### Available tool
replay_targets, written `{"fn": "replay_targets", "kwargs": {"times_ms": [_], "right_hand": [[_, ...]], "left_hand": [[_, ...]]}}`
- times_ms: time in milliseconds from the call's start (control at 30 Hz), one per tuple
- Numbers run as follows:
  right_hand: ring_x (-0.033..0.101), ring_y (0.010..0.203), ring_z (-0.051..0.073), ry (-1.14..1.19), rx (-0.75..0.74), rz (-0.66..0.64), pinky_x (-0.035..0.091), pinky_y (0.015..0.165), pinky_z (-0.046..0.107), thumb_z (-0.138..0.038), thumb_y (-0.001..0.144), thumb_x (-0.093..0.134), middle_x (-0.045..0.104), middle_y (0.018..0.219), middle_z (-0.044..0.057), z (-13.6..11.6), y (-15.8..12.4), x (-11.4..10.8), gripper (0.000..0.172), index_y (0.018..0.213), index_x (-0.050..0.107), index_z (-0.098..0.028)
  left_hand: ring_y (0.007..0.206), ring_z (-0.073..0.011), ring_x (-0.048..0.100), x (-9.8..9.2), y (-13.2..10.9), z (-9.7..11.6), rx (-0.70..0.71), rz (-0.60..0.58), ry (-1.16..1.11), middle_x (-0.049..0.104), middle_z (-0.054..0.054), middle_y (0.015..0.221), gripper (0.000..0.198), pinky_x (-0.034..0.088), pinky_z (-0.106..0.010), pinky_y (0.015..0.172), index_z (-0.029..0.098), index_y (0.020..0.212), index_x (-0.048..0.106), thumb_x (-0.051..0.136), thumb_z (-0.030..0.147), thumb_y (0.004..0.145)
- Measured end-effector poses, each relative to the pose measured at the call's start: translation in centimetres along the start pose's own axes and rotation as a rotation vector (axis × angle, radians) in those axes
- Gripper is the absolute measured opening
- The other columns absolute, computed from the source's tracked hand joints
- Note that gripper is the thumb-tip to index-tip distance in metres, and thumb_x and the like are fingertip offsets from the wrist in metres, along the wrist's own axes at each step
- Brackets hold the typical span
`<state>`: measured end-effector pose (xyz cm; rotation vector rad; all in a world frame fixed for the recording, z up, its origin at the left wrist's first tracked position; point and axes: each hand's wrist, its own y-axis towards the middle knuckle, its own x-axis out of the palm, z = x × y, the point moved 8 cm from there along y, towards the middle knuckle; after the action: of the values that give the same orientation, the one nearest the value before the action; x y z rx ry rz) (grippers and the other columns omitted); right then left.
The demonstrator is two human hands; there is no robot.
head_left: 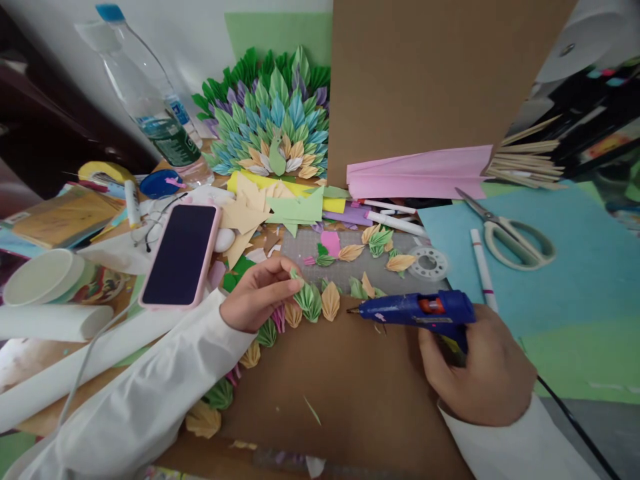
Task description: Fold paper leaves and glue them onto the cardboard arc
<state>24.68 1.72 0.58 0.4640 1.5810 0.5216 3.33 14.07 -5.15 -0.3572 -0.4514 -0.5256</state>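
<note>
My left hand [263, 293] pinches a small green paper piece [295, 275] between thumb and fingers, just above the pleated leaves along the edge of a brown cardboard sheet [320, 380]. A green pleated leaf [309, 303] and an orange one [331, 301] lie side by side at that edge. In my right hand [480, 373] is a blue hot glue gun [415, 310], its nozzle pointing left, a little to the right of the orange leaf. More orange, green and pink leaves run down the cardboard's left edge.
A phone [177, 257] lies on the left, with bottles [170, 133] behind it. Scissors [515, 233] rest on blue paper [550, 293] at right. A paper peacock [277, 153] and upright cardboard [430, 80] stand at the back. The gun's cord [575, 427] trails at lower right.
</note>
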Motion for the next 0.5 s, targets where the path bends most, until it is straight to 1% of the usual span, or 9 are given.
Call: {"fn": "replay_targets", "kwargs": {"times_ms": [167,500], "right_hand": [[0.064,0.069,0.023,0.009,-0.047,0.011,0.045,0.057,0.030,-0.019,0.085,0.057,0.065,0.081,0.008,-0.25,0.00,-0.08,0.010,0.094,0.055,-0.015],[0.063,0.067,0.023,0.023,-0.078,0.046,0.044,0.056,0.030,-0.017,0.084,0.057,0.065,0.080,0.008,-0.37,0.10,-0.09,0.010,0.093,0.054,-0.014]], "left_hand": [[0.055,-0.0076,0.060,-0.01,0.00,0.07,0.002,0.008,-0.001,0.062,0.001,0.066,0.023,0.055,-0.015,0.051,0.013,0.074,0.065,0.084,0.025,0.067],[0.054,-0.0070,0.061,0.28,-0.05,0.13,-0.007,0.000,-0.022,0.063,0.002,0.065,0.023,0.054,-0.014,0.051,0.012,0.074,0.065,0.084,0.023,0.067]]}}
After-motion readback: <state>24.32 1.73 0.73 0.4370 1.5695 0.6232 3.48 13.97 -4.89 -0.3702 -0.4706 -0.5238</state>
